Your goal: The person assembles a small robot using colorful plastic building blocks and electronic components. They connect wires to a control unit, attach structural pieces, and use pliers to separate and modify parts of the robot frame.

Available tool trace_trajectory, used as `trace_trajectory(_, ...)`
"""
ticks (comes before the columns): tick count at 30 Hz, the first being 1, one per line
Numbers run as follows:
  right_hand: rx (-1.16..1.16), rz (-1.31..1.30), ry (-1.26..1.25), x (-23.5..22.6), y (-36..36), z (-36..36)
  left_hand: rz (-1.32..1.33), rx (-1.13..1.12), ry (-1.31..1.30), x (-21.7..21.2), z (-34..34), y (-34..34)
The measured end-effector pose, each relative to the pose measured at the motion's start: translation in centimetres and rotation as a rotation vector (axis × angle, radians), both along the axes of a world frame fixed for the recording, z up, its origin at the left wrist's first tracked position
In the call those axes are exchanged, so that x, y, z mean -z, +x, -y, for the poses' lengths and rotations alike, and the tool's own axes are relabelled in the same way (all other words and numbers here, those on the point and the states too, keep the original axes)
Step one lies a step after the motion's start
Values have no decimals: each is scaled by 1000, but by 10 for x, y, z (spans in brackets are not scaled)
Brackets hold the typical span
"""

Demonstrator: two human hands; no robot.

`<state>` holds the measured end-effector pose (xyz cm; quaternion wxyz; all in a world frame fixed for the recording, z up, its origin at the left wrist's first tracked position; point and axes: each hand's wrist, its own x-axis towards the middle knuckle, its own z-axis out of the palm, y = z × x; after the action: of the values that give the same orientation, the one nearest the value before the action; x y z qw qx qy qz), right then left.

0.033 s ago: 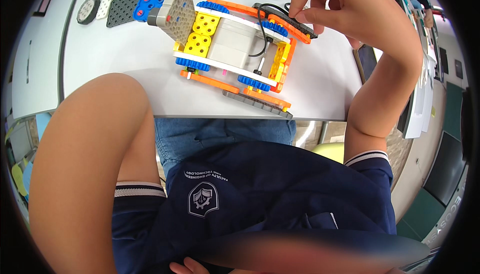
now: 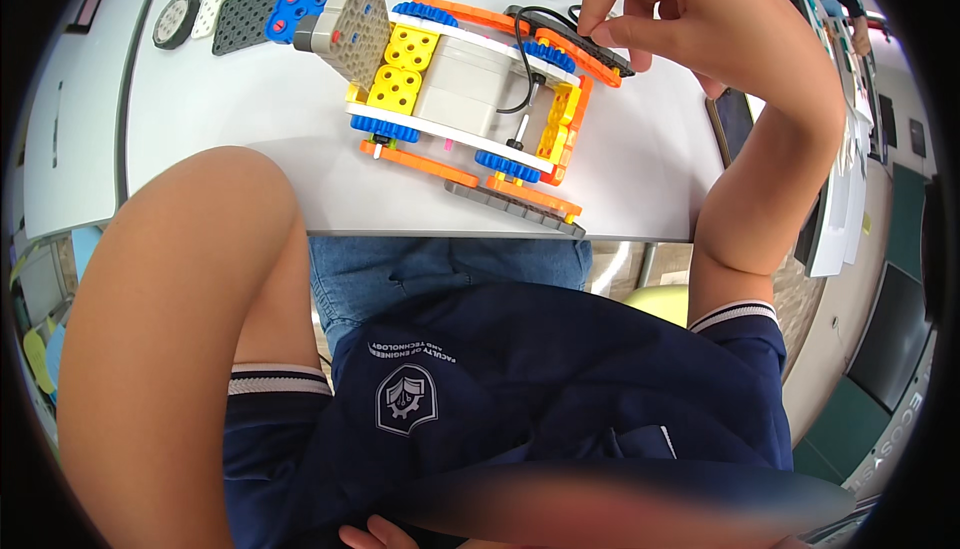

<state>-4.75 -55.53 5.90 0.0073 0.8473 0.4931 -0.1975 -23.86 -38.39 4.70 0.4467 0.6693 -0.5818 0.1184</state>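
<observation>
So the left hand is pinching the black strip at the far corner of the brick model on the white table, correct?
Not quite. The head view shows the right hand pinching the black strip at the far corner of the brick model on the white table. The rest holds.

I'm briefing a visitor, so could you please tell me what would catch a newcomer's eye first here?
The colourful block-built vehicle, orange, yellow and blue with a grey middle, stands out on the white table. At its far right corner the right hand pinches a black part with a cable. The left hand is barely visible at the bottom edge.
</observation>
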Motion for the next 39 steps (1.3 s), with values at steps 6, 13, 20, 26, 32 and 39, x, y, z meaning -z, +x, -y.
trace_trajectory(6,4,-75,-39,3,1,-3,-9,1,-9,-1,-1,0)
trace_trajectory(13,149,-67,-145,7,4,-20,-20,-9,7,2,0,1)
trace_trajectory(20,93,68,-48,14,6,-9,-28,-7,15,2,0,1)
trace_trajectory(26,177,253,-126,10,-4,-11,-37,-6,13,1,0,2)
trace_trajectory(32,694,147,-493,6,-8,-47,-48,-5,25,3,0,2)
trace_trajectory(39,267,99,-199,13,13,-18,-62,-2,29,4,0,1)
